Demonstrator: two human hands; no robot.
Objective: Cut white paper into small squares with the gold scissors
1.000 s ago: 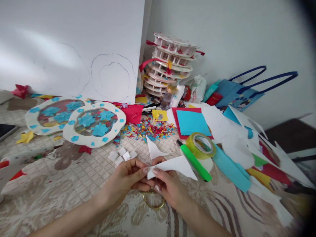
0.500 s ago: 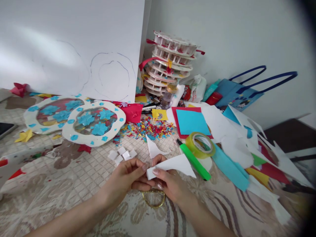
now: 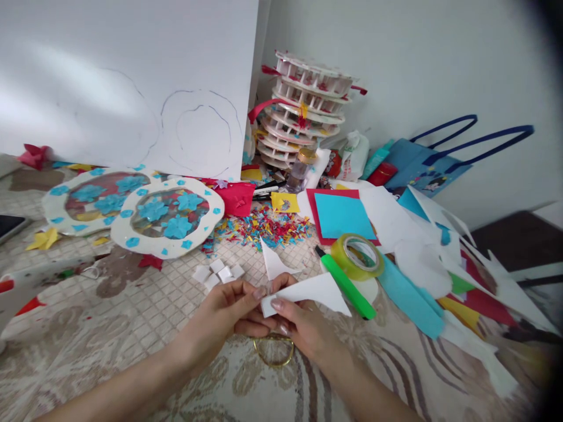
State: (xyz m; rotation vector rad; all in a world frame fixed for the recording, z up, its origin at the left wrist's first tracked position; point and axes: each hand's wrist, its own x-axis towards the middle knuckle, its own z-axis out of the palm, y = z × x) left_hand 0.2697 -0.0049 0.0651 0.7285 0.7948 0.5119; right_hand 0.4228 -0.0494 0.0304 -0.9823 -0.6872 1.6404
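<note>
Strip (image 3: 321,291), near side and left of the tape (image 3: 357,257): right hand (image 3: 308,329) pinches it by its narrow end; left hand (image 3: 235,309) meets that end, its hold unclear. A steady pinch should keep it flat.

Room to pass lies over the bench (image 3: 141,316) left of the left hand (image 3: 237,308); paper squares (image 3: 217,266) obstruct just ahead, tape roll (image 3: 339,258) and green tool (image 3: 350,290) farther right.
</note>
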